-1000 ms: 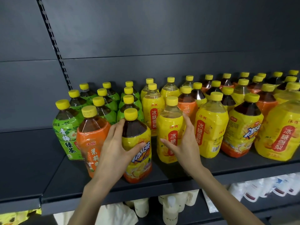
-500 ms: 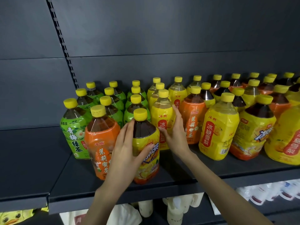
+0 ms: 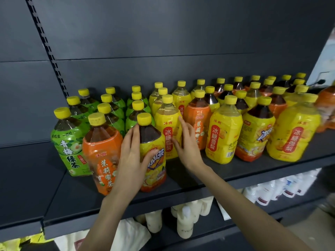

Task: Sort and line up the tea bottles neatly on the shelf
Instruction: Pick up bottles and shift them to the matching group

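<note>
My left hand (image 3: 130,160) is wrapped around a dark iced-tea bottle (image 3: 150,134) with a yellow and orange label, which stands at the front of the dark shelf (image 3: 81,196). My right hand (image 3: 188,147) holds the side of a yellow pear-drink bottle (image 3: 167,120) just behind and to the right of it, thumb on the label. An orange jasmine-tea bottle (image 3: 101,145) stands left of my left hand. Beside that is a green-tea bottle (image 3: 67,140), at the head of several green rows.
Several rows of yellow, orange and dark tea bottles (image 3: 224,131) run to the right along the shelf. The shelf section at far left (image 3: 27,169) holds nothing. Below, white bottles (image 3: 184,221) and white pouches (image 3: 290,185) fill the lower shelf.
My right hand has slid the yellow pear-drink bottle back from the front edge into the row behind. My left hand has kept its hold on the iced-tea bottle.
</note>
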`<state>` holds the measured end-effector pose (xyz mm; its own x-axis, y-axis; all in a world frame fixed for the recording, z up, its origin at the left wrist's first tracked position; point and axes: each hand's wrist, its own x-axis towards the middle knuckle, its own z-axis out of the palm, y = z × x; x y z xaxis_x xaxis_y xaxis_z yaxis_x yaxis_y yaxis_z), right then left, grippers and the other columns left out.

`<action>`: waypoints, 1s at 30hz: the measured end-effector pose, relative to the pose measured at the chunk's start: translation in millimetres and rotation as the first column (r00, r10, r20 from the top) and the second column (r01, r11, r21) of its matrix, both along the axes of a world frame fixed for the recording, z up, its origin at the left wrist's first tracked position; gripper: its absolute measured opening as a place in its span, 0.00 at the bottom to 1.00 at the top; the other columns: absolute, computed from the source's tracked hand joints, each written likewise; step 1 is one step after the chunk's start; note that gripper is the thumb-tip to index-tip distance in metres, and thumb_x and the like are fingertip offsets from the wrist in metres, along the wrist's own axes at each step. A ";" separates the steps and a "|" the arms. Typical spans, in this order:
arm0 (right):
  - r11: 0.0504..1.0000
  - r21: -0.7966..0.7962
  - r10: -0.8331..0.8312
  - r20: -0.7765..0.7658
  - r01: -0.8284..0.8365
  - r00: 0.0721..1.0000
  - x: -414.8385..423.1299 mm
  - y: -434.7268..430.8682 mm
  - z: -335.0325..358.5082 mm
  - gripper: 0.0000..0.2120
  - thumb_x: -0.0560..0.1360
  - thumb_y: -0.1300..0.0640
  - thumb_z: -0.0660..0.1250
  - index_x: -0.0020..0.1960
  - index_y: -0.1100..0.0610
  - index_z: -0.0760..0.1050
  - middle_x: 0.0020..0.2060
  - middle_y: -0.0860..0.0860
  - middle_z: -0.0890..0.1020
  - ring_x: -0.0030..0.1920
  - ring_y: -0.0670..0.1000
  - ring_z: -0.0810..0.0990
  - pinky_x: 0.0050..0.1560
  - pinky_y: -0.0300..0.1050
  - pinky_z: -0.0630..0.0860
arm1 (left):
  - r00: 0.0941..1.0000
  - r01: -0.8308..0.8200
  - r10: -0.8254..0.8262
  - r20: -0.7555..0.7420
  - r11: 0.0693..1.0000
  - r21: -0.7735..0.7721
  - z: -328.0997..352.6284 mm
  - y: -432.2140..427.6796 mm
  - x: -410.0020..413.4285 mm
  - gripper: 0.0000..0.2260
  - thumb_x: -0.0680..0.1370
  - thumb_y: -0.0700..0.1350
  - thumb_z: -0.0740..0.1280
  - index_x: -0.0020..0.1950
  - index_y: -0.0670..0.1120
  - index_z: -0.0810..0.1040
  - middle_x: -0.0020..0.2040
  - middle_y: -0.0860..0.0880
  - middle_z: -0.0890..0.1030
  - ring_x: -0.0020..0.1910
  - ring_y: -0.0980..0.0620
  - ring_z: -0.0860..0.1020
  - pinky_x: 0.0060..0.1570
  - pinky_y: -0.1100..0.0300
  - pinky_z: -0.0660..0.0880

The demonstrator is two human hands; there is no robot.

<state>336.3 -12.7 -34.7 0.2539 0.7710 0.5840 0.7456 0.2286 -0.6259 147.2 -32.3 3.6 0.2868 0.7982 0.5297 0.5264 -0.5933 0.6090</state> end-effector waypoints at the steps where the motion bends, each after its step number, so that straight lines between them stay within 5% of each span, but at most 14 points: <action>1: 0.999 0.035 -0.029 0.028 0.028 0.999 0.5 -8.7 -5.2 0.30 0.78 0.59 0.65 0.75 0.48 0.56 0.71 0.54 0.60 0.69 0.47 0.61 0.67 0.47 0.68 | 1.000 0.007 -0.007 0.008 1.000 -0.003 0.1 0.5 -0.1 0.35 0.77 0.53 0.63 0.77 0.52 0.46 0.77 0.51 0.52 0.74 0.56 0.52 0.68 0.62 0.55; 6: 0.966 0.167 -0.214 0.106 0.195 0.971 11.3 -50.7 -26.3 0.20 0.74 0.61 0.66 0.65 0.54 0.70 0.68 0.56 0.65 0.69 0.54 0.63 0.66 0.47 0.64 | 0.998 0.041 -0.044 0.041 0.998 0.053 -2.9 4.9 -1.5 0.31 0.79 0.49 0.61 0.76 0.54 0.47 0.77 0.51 0.53 0.71 0.63 0.50 0.65 0.73 0.51; 11: 0.904 0.235 -0.365 -0.008 0.356 0.931 51.1 -74.5 -8.0 0.24 0.75 0.58 0.67 0.69 0.53 0.63 0.68 0.56 0.61 0.70 0.53 0.59 0.67 0.47 0.61 | 0.997 -0.010 -0.002 0.076 0.988 0.153 -12.8 1.7 2.3 0.29 0.79 0.45 0.60 0.77 0.49 0.50 0.77 0.47 0.53 0.74 0.57 0.50 0.70 0.63 0.53; 14: 0.885 0.218 -0.415 -0.029 0.411 0.910 81.2 -74.6 10.4 0.28 0.76 0.54 0.68 0.72 0.54 0.60 0.69 0.58 0.60 0.70 0.54 0.59 0.67 0.47 0.61 | 0.991 -0.130 0.105 0.082 0.907 0.402 -5.7 -9.5 16.6 0.28 0.78 0.38 0.65 0.75 0.39 0.56 0.74 0.37 0.54 0.74 0.47 0.53 0.72 0.65 0.50; 17: 0.883 0.218 -0.432 0.032 0.415 0.901 98.7 -63.1 27.1 0.32 0.75 0.52 0.69 0.74 0.54 0.58 0.70 0.59 0.60 0.71 0.55 0.60 0.66 0.44 0.61 | 0.995 -0.077 0.028 0.100 0.848 0.524 14.9 -18.1 49.8 0.28 0.77 0.39 0.67 0.73 0.38 0.58 0.72 0.39 0.55 0.74 0.46 0.55 0.73 0.63 0.52; 21: 0.908 0.227 -0.382 0.105 0.352 0.918 108.8 -48.7 37.6 0.38 0.75 0.45 0.68 0.76 0.51 0.51 0.72 0.57 0.60 0.71 0.55 0.62 0.65 0.47 0.68 | 0.986 0.034 -0.101 0.133 0.901 0.432 38.7 -2.4 111.8 0.30 0.78 0.44 0.65 0.76 0.42 0.54 0.74 0.47 0.51 0.74 0.54 0.49 0.73 0.65 0.47; 25: 0.956 0.074 -0.294 0.260 0.284 0.920 128.6 -46.1 46.9 0.46 0.73 0.40 0.67 0.76 0.44 0.38 0.70 0.56 0.66 0.67 0.56 0.69 0.57 0.53 0.76 | 0.984 0.108 -0.134 0.120 0.973 0.203 54.8 27.2 167.7 0.38 0.77 0.45 0.68 0.77 0.42 0.46 0.77 0.43 0.47 0.71 0.59 0.46 0.64 0.77 0.40; 30: 0.973 0.052 -0.229 0.305 0.224 0.924 140.7 -53.9 49.1 0.48 0.72 0.38 0.66 0.73 0.41 0.31 0.69 0.55 0.66 0.67 0.55 0.67 0.54 0.49 0.75 | 0.990 0.017 -0.029 -0.138 0.996 -0.088 56.0 72.4 208.8 0.42 0.77 0.50 0.67 0.76 0.37 0.41 0.77 0.38 0.47 0.76 0.43 0.46 0.73 0.56 0.46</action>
